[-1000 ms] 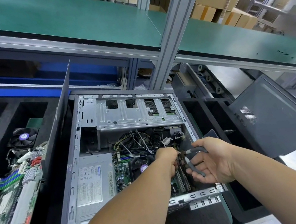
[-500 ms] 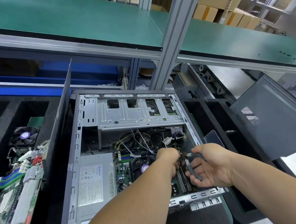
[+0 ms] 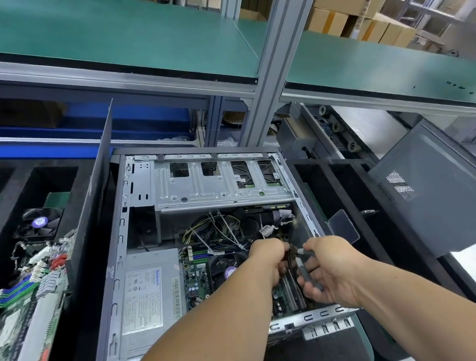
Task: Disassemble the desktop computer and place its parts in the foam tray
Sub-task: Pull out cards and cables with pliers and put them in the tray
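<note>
Right of the power supply (image 3: 149, 298), inside the open computer case (image 3: 115, 279), your left hand (image 3: 270, 260) pinches something unclear while your right hand (image 3: 330, 271) grips a screwdriver (image 3: 306, 272); slipping could gouge the motherboard (image 3: 198, 282).

Change over the last second. The right hand (image 3: 333, 271), holding two grey-handled tools (image 3: 307, 272), has drawn in from the right toward the left hand (image 3: 268, 257); the gap between them has closed and the fingers now nearly meet above the motherboard (image 3: 198, 282). The upper tool's tip, previously clear of the left hand, now points at its fingertips. The left hand has shifted only slightly. The open computer case (image 3: 117, 288) sits marginally lower in view, the head camera having tilted.
</note>
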